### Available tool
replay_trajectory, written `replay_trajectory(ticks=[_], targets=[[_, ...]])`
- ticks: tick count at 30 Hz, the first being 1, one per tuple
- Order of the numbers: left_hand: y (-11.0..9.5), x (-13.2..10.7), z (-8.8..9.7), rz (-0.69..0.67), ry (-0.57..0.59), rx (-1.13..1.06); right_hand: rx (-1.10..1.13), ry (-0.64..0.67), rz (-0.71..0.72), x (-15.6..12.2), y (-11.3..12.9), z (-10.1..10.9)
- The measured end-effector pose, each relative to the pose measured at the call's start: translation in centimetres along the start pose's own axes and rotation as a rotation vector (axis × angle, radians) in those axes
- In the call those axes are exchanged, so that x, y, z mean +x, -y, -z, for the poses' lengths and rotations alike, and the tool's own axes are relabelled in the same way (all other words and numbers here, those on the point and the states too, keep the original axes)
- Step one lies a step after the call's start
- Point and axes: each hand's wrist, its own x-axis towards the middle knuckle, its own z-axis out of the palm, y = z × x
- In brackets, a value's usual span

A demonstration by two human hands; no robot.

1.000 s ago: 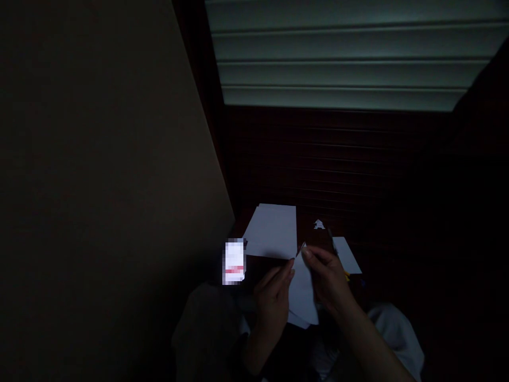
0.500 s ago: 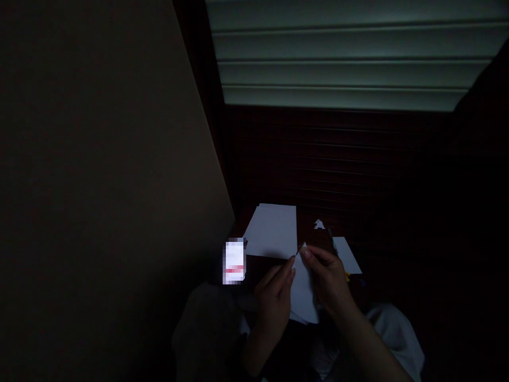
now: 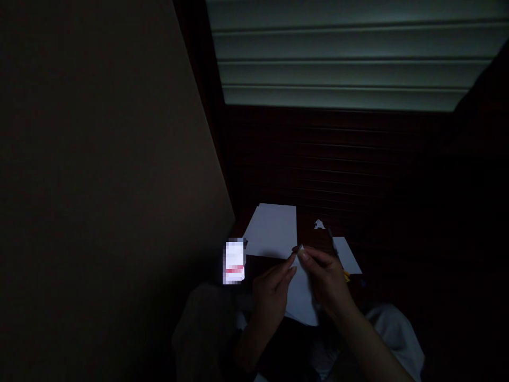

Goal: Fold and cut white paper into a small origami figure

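Observation:
In the dim head view my right hand [image 3: 328, 273] pinches a small white piece of folded paper [image 3: 301, 247] between thumb and fingertips. My left hand [image 3: 272, 289] meets it from the other side, fingers pressed together with the tips at the paper; its thumb sits slightly lower. How firmly the left fingers grip is hard to see in the dark. Beneath both hands lies a white sheet of paper [image 3: 303, 300], partly covered by them.
A stack of white sheets [image 3: 272, 228] lies behind the left hand. A blurred-out bright screen [image 3: 234, 261] stands at left. Farther right are a small cut or folded white paper shape [image 3: 319, 224], another white sheet [image 3: 348, 255], a dark thin object [image 3: 332, 239] and something yellow [image 3: 347, 276].
The small paper and the right fingertips have shifted slightly left. The left fingertips have risen a little against the paper, and the left hand has tilted slightly.

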Motion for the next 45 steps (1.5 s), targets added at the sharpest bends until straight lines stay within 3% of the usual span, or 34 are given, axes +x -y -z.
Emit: replay_trajectory(ticks=[6,13,18,31,45], targets=[[-0.1,-0.1,0.2,-0.014,-0.027,0.017,-0.066,-0.009,0.016,0.1,0.4,-0.3],[0.7,0.1,0.8,-0.119,-0.032,0.106,-0.381,0.041,0.196,0.1,2.4,-0.3],[0.9,-0.1,1.4,-0.157,0.004,0.191,-0.417,0.082,0.150,0.2,3.0,0.0],[0.0,-0.6,1.8,-0.099,-0.019,0.186,-0.391,0.122,0.064,0.3,3.1,0.2],[-0.2,-0.8,2.1,0.020,-0.001,0.114,-0.480,0.120,0.129,0.0,3.9,-0.6]])
